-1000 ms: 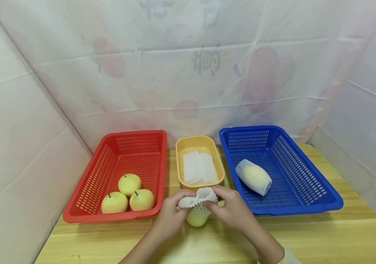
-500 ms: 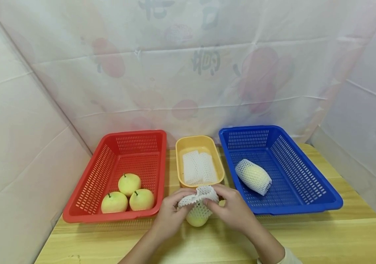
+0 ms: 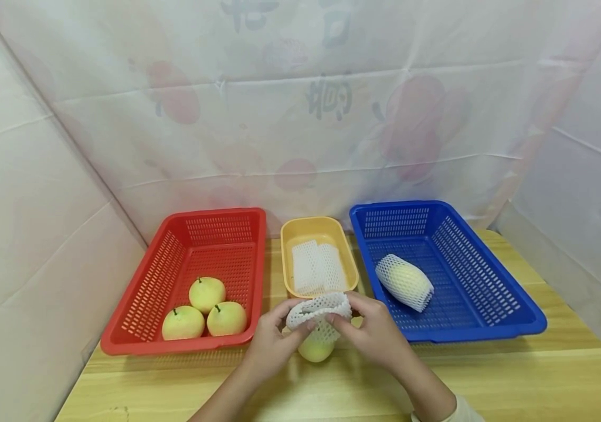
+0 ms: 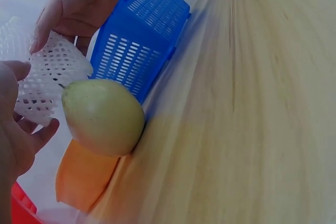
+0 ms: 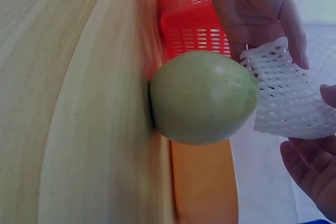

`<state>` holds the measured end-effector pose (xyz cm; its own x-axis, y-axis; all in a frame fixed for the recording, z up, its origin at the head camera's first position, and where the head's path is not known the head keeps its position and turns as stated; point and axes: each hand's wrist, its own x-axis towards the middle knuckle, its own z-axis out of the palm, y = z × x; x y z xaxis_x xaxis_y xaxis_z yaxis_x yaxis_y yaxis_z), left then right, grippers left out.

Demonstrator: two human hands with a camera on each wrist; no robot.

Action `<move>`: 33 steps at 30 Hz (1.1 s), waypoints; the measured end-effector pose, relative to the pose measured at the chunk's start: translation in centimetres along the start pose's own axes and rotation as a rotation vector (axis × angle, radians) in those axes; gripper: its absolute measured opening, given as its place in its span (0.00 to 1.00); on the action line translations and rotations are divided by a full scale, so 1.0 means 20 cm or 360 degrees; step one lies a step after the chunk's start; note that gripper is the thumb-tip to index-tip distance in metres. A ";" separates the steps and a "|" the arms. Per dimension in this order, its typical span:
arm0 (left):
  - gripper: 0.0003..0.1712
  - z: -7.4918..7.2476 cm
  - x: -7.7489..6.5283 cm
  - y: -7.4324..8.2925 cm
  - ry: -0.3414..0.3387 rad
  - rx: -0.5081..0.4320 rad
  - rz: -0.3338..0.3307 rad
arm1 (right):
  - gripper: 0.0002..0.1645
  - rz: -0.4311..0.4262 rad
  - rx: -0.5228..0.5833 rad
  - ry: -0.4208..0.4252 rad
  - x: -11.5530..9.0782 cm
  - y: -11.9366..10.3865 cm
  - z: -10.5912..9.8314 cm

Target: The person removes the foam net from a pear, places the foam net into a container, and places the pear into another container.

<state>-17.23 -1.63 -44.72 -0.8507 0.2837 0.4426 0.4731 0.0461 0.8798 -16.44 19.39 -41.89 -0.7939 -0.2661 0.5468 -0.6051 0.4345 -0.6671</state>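
On the table, a pale yellow-green pear (image 3: 316, 351) stands between the two hands. A white foam net sleeve (image 3: 326, 328) is held just above it, its lower edge right at the pear's stem end in the left wrist view. My left hand (image 3: 272, 340) pinches the left side of the sleeve's rim between thumb and fingers. From the other side, my right hand (image 3: 376, 329) grips the rim the same way, and the mouth is spread into an oval. The right wrist view shows most of the pear (image 5: 205, 98) bare below the net.
At left, a red basket (image 3: 136, 319) holds three bare pears (image 3: 207, 295). Behind the hands, a yellow tray (image 3: 353, 272) contains flat net sleeves (image 3: 308, 266). At right, a blue basket (image 3: 469, 281) holds one netted pear (image 3: 404, 282). A printed cloth (image 3: 300, 129) hangs behind.
The sleeve's mouth has spread from a folded shape to a wider oval. The left thumb has shifted inward along the rim, and the fingers sit slightly higher. The pear has stayed in place.
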 end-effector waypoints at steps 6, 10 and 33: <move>0.12 0.00 0.01 0.04 0.0129 -0.0018 -0.0001 | 0.19 0.0066 0.0042 -0.0020 0.01 -0.01 -0.02; 0.09 0.01 0.02 0.05 0.0268 -0.0034 0.0018 | 0.27 0.0017 0.0083 0.0006 0.01 -0.01 -0.03; 0.12 0.04 0.00 0.06 0.0429 -0.0074 0.0264 | 0.21 -0.0204 0.0099 0.0331 0.01 -0.03 0.03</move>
<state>-16.55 -0.81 -43.81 -0.7957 0.0192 0.6054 0.6049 -0.0252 0.7959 -16.27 18.69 -41.74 -0.6851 -0.1300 0.7168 -0.7075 0.3531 -0.6121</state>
